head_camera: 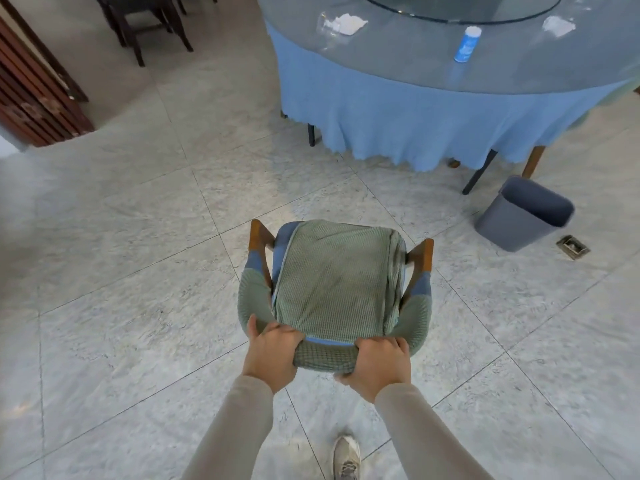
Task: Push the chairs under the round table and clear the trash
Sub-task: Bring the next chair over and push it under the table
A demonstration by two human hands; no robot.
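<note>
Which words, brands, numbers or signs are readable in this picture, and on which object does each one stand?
No text can be read.
Small blue-and-white cylindrical container standing on the round glass-topped table: its label print is too blurred to read.
Green fabric-covered wooden armchair, grey plastic waste bin, grey sneaker: no lettering visible.

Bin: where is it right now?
The bin stands on the floor at the right of the head view, beside the table edge near its legs, ahead and right of the chair held by both hands.
</note>
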